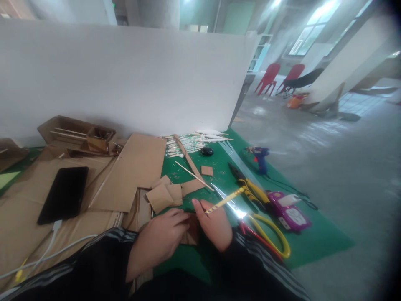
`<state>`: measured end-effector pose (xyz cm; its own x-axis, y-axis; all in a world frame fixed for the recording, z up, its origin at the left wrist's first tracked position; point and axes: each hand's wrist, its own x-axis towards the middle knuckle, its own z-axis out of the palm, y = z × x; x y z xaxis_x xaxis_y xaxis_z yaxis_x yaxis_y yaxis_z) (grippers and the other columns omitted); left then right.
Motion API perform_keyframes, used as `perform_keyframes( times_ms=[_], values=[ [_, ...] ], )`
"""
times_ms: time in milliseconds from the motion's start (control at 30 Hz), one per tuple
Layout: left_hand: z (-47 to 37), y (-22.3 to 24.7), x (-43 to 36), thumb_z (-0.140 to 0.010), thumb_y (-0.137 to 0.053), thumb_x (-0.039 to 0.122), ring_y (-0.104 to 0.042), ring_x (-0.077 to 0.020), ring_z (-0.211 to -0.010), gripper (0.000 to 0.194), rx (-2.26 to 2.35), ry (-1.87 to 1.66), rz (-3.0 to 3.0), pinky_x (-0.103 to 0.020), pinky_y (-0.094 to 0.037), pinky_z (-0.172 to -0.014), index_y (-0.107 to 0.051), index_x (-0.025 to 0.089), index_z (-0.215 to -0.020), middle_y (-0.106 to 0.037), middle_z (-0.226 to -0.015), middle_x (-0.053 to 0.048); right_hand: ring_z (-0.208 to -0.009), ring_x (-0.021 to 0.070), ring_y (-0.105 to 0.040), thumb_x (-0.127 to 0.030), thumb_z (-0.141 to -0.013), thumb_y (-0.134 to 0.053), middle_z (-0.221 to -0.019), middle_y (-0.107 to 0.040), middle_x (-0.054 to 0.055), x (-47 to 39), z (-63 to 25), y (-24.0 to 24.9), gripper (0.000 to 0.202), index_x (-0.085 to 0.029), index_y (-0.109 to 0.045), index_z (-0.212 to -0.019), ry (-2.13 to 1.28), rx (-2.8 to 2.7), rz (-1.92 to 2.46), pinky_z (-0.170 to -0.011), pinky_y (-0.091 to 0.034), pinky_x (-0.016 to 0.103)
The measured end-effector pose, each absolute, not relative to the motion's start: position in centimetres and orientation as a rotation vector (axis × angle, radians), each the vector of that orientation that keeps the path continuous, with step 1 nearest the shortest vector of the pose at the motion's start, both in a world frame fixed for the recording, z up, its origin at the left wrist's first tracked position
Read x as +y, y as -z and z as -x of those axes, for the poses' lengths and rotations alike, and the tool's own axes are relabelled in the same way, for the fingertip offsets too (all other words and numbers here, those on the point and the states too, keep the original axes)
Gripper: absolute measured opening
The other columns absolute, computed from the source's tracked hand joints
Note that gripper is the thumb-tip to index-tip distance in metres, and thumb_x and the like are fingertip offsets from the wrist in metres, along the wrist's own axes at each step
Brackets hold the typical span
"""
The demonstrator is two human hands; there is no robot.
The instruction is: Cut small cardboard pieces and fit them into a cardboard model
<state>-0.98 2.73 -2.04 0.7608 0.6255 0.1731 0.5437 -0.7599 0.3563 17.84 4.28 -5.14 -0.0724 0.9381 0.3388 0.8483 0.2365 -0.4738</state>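
Note:
Near the front edge of the green table, my left hand (160,239) rests on a small brown cardboard piece (191,232), its fingers bent together over the left part. My right hand (216,228) is at the piece's right side, closed round a yellow pencil (224,200) that points up and to the right. Several cut cardboard squares (159,197) lie just beyond my left hand. A thin wooden stick (194,176) and a long cardboard strip (188,156) lie farther back. The fingertips of my left hand are partly hidden.
Scissors (271,236), pliers (250,188), a purple power strip (290,211) and a blue glue gun (261,159) lie on the right. Cardboard sheets (134,167) and a black phone (64,194) are on the left. A white panel (125,79) stands behind.

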Motion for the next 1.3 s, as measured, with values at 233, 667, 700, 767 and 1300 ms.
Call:
perform_keyframes(
  times_ms=[233,667,700,767,1300],
  values=[
    [0.9,1.9,2.7,-0.093,-0.046,0.013,-0.053,-0.0202,-0.117,0.026,0.926,-0.389,-2.639,-0.033,-0.049,-0.099,-0.062,0.018,-0.113,-0.062,-0.124,-0.006,-0.042,0.0107,-0.037,-0.042,-0.099,-0.034,-0.045,-0.047,-0.002,4.1,-17.7,5.1,0.050,-0.021,-0.047,-0.055,-0.223,-1.949,1.610,-0.048,-0.023,0.026],
    [0.9,1.6,2.8,-0.091,-0.044,0.010,-0.054,-0.0198,-0.118,0.029,0.865,-0.455,-2.647,-0.033,-0.048,-0.100,-0.063,0.020,-0.111,-0.063,-0.117,-0.007,-0.044,0.0097,-0.041,-0.037,-0.096,-0.040,-0.045,-0.050,-0.002,3.4,-17.9,5.3,0.048,-0.019,-0.050,-0.053,-0.348,-2.067,1.493,-0.047,-0.024,0.024],
    [0.9,1.6,2.8,-0.091,-0.044,0.010,-0.054,-0.0198,-0.118,0.029,0.867,-0.455,-2.646,-0.033,-0.048,-0.100,-0.063,0.020,-0.110,-0.063,-0.116,-0.007,-0.044,0.0096,-0.042,-0.037,-0.096,-0.041,-0.045,-0.050,-0.002,3.3,-17.9,5.4,0.048,-0.019,-0.050,-0.052,-0.364,-2.086,1.476,-0.047,-0.025,0.024],
    [0.9,1.6,2.8,-0.091,-0.044,0.010,-0.054,-0.0196,-0.118,0.029,0.866,-0.451,-2.645,-0.033,-0.048,-0.101,-0.063,0.020,-0.110,-0.063,-0.116,-0.007,-0.044,0.0099,-0.043,-0.036,-0.097,-0.039,-0.046,-0.051,-0.001,3.1,-18.0,5.3,0.049,-0.019,-0.051,-0.053,-0.370,-2.085,1.476,-0.047,-0.026,0.024],
    [1.0,1.4,2.8,-0.083,-0.047,0.006,-0.053,-0.0199,-0.119,0.039,0.870,-0.447,-2.620,-0.033,-0.046,-0.103,-0.062,0.023,-0.115,-0.061,-0.126,-0.004,-0.042,0.0099,-0.044,-0.033,-0.093,-0.042,-0.044,-0.054,-0.002,1.9,-18.1,4.6,0.048,-0.019,-0.055,-0.049,-0.503,-2.208,1.291,-0.046,-0.029,0.023]
  ],
)
